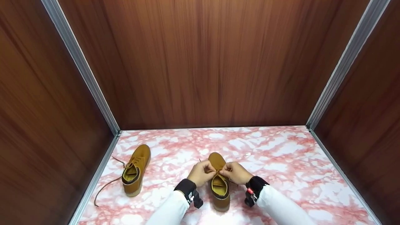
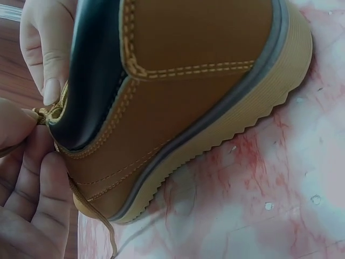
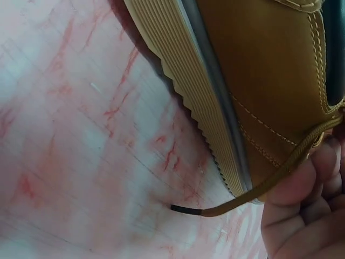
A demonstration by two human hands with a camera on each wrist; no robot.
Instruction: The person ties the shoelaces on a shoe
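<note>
A tan lace-up shoe (image 1: 222,203) with a dark collar stands upright on the floor, toe pointing away from me. My left hand (image 1: 201,173) is at the lacing on its left side, thumb and fingertips pinching the shoelace (image 2: 42,114). Opposite it, my right hand (image 1: 238,173) pinches the lace from the right, the two sets of fingertips close together over the tongue. One lace end with a dark tip (image 3: 186,210) hangs beside the shoe in the right wrist view. Another strand (image 2: 102,213) trails down past the left fingers. The fingers partly hide the knot area.
A matching tan shoe (image 1: 137,168) stands to the left, its lace (image 1: 106,187) loose and spread on the floor. Brown wood-grain panels (image 1: 212,62) rise behind and at both sides of the pink and white marbled surface (image 1: 281,162), with metal strips (image 1: 90,78) at the corners.
</note>
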